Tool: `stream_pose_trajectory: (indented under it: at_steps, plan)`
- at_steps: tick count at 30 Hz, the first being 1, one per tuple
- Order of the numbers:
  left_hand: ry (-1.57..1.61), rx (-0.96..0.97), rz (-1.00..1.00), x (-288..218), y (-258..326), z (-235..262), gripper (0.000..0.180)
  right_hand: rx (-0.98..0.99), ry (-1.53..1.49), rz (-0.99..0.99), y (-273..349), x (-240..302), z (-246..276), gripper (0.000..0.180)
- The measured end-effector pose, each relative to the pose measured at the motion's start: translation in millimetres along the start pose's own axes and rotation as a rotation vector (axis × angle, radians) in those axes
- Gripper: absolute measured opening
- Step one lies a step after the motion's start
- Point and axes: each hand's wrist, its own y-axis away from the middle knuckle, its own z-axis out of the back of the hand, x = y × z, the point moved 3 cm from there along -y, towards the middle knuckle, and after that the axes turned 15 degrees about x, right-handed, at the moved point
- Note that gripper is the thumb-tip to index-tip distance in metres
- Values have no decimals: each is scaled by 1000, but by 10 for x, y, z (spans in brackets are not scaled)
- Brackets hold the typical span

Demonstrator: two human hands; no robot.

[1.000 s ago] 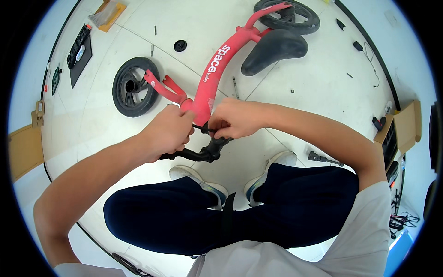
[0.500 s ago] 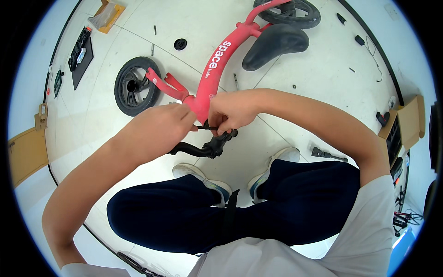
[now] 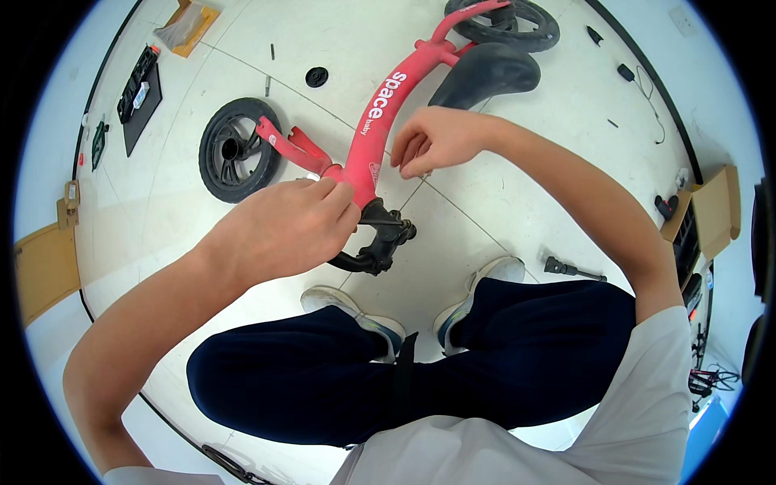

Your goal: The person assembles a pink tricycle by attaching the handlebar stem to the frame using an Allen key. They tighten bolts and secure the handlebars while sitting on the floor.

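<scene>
A red balance bike frame (image 3: 368, 158) lies on the floor before me, with its red fork (image 3: 279, 144) pointing to the left. At the frame's near end is the black handlebar stem (image 3: 394, 234), joined to a black handlebar (image 3: 352, 262). My left hand (image 3: 287, 222) is closed beside the stem, its fingers pinched on a thin dark rod (image 3: 378, 221) that reaches across to the stem. My right hand (image 3: 440, 141) hovers right of the frame, apart from it. Its fingers are curled toward the thumb; whatever they hold is mostly hidden.
A loose black wheel (image 3: 212, 170) lies beside the fork. The black saddle (image 3: 497, 73) and another wheel (image 3: 551, 32) are at the far end. Around lie a black round cap (image 3: 317, 77), a dark tool (image 3: 574, 269) near my right knee and an open cardboard box (image 3: 719, 214).
My right hand has left the stem and moved up and to the right. My left hand stays near the stem, shifted slightly right, with the rod still at its fingers.
</scene>
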Motion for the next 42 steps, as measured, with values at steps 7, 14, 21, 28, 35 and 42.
stream_pose_trajectory:
  at_steps: [7,14,21,28,35,42]
  plan:
    - [-104,80,-102,-15,13,31,18,11,24,-60,-14,-98,-43,37]
    - [40,51,-12,-76,-34,-33,11,46,69,-84,-35,-45,-115,40]
    - [378,-28,138,-174,-19,-53,9,56,31,-18,-79,96,-185,35]
    - [975,113,577,-107,-142,10,27,150,176,180,-160,467,-574,21]
    - [1105,269,566,-78,-121,158,22,24,269,130,-119,489,-607,14]
    - [627,-36,-21,-63,39,221,19,54,220,249,-119,466,-578,13]
